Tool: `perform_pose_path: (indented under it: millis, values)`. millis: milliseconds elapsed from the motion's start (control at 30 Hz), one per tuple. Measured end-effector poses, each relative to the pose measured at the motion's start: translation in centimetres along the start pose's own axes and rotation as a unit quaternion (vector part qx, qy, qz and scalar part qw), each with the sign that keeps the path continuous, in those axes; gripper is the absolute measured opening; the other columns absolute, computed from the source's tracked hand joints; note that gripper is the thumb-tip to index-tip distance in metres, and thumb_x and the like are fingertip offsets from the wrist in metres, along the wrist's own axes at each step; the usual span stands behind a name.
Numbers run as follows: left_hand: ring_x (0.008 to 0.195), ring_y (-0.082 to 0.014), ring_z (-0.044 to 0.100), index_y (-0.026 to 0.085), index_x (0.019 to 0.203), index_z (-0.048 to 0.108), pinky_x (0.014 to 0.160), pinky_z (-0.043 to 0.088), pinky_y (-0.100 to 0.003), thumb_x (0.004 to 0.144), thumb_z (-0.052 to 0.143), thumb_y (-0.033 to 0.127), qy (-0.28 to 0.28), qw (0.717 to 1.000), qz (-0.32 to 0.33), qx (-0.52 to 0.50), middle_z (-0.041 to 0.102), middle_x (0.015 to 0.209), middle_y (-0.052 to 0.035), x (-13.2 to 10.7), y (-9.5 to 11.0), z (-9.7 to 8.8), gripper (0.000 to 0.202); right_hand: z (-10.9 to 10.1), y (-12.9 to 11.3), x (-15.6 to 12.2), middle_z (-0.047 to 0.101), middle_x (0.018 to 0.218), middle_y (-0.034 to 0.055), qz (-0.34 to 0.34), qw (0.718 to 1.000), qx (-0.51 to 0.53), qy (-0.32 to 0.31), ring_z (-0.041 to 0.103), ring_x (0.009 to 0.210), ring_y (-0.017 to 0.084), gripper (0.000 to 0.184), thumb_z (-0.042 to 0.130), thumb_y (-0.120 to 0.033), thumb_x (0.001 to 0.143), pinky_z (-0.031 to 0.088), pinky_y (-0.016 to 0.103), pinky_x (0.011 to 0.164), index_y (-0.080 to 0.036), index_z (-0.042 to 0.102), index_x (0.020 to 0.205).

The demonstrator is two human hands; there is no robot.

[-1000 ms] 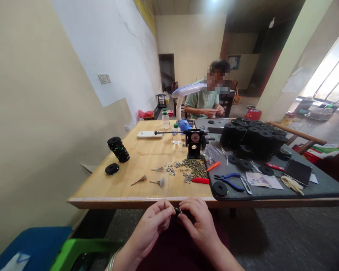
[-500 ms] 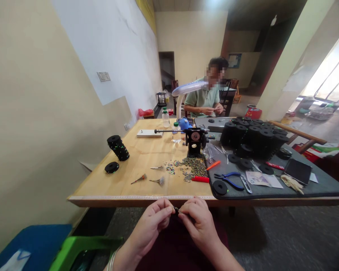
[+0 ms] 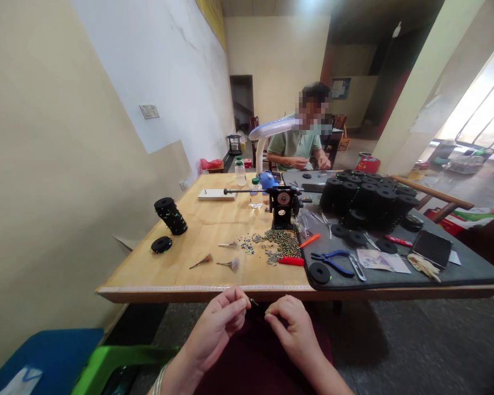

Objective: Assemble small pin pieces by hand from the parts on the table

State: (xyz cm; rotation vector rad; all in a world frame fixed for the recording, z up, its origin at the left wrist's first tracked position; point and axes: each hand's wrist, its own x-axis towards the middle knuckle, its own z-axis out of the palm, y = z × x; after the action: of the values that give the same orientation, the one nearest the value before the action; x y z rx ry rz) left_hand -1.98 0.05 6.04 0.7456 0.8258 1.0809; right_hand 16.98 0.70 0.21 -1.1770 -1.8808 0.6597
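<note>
In front of the table edge, my left hand (image 3: 224,318) pinches a small dark piece (image 3: 252,302) with a thin tip that points right. Its exact kind is too small to make out. My right hand (image 3: 288,323) is a short way to the right, thumb and fingertips pressed together; whatever is between them, if anything, cannot be seen. On the wood beyond lie a heap of small metallic pieces (image 3: 286,241), tiny coloured beads (image 3: 247,245) and several brush-like bundles, one an orange-tipped bundle (image 3: 201,261). A red-handled tool (image 3: 291,261) lies beside the heap.
A black winding device (image 3: 283,206) with a long rod stands mid-table. Black foam spools (image 3: 356,200) are stacked on the grey mat (image 3: 395,278), near blue pliers (image 3: 333,262). More spools (image 3: 170,215) stand at left. Across the table sits a person (image 3: 292,145) beside a lamp (image 3: 271,129).
My hands have come apart: the right has moved slightly right and down, off the small dark piece, which stays in my left. The person opposite has parted their hands a little.
</note>
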Motion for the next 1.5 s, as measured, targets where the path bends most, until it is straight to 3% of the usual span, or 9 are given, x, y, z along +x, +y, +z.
perform_pose_path:
  millis: [100,267,433,600,767,1200,1400,1500]
  values:
    - [0.048,-0.0060,0.022,0.013,0.070,0.061,0.049,0.016,-0.023,0.074,0.075,0.033,-0.003,0.999,-0.006,0.032,0.035,0.052,0.0080,-0.1,0.1,0.2,0.024,-0.1,0.1,0.0,0.071,0.079,0.0031,0.004,1.000,0.005,-0.010,0.062,0.080,0.021,0.008,0.064,-0.023,0.083,0.044,0.034,0.076,-0.024,0.071,0.085]
    - [0.049,-0.0064,0.024,0.013,0.070,0.062,0.049,0.017,-0.023,0.073,0.075,0.034,-0.006,0.998,-0.018,0.066,0.039,0.053,0.0072,-0.1,0.0,0.4,0.025,-0.5,-0.8,0.4,0.070,0.102,0.0074,-0.027,0.999,0.044,-0.011,0.060,0.097,0.024,0.026,0.065,-0.023,0.081,0.045,0.036,0.086,-0.025,0.067,0.107]
    - [0.049,-0.0065,0.024,0.013,0.069,0.061,0.049,0.016,-0.023,0.072,0.075,0.036,0.001,0.997,-0.023,0.071,0.039,0.053,0.0071,-0.1,0.0,0.6,0.027,-0.7,-2.4,1.0,0.069,0.087,0.0040,-0.029,0.996,0.090,-0.003,0.061,0.085,0.021,0.008,0.061,-0.019,0.083,0.045,0.032,0.080,-0.023,0.066,0.087]
    - [0.048,-0.0061,0.023,0.013,0.069,0.061,0.048,0.016,-0.023,0.071,0.076,0.036,-0.003,0.998,-0.026,0.066,0.038,0.052,0.0076,-0.1,-0.2,0.5,0.028,-0.6,-2.6,1.2,0.067,0.075,0.0020,-0.031,0.995,0.095,0.015,0.060,0.075,0.018,0.011,0.060,-0.018,0.084,0.043,0.031,0.074,-0.022,0.064,0.075]
    - [0.047,-0.0055,0.022,0.013,0.069,0.061,0.048,0.017,-0.022,0.072,0.076,0.035,-0.007,0.999,-0.023,0.031,0.035,0.050,0.0087,0.0,-0.4,0.3,0.026,-0.6,-2.1,1.1,0.069,0.078,0.0022,-0.040,0.994,0.101,0.006,0.060,0.078,0.019,0.011,0.060,-0.016,0.084,0.042,0.033,0.078,-0.023,0.065,0.076]
    - [0.047,-0.0053,0.021,0.013,0.069,0.061,0.048,0.016,-0.022,0.074,0.075,0.032,-0.013,1.000,-0.020,0.012,0.034,0.051,0.0086,-0.2,0.0,0.2,0.024,0.0,0.0,0.0,0.070,0.076,0.0027,0.015,0.996,0.087,-0.002,0.062,0.078,0.020,0.012,0.062,-0.019,0.083,0.045,0.032,0.076,-0.022,0.068,0.073]
    - [0.049,-0.0059,0.023,0.012,0.070,0.062,0.049,0.016,-0.023,0.073,0.075,0.033,-0.018,0.998,-0.025,0.047,0.038,0.053,0.0075,-0.2,0.0,0.3,0.025,-0.6,-1.0,0.5,0.072,0.088,0.0044,0.010,0.993,0.116,-0.022,0.064,0.085,0.021,0.013,0.061,-0.017,0.083,0.046,0.032,0.080,-0.023,0.070,0.090]
    - [0.049,-0.0061,0.024,0.013,0.069,0.061,0.049,0.016,-0.023,0.073,0.075,0.033,-0.016,0.998,-0.029,0.052,0.039,0.052,0.0075,-0.1,-0.1,0.4,0.026,-0.6,-2.0,0.9,0.071,0.087,0.0038,0.008,0.989,0.146,-0.021,0.064,0.084,0.020,0.010,0.062,-0.018,0.083,0.046,0.030,0.079,-0.021,0.068,0.089]
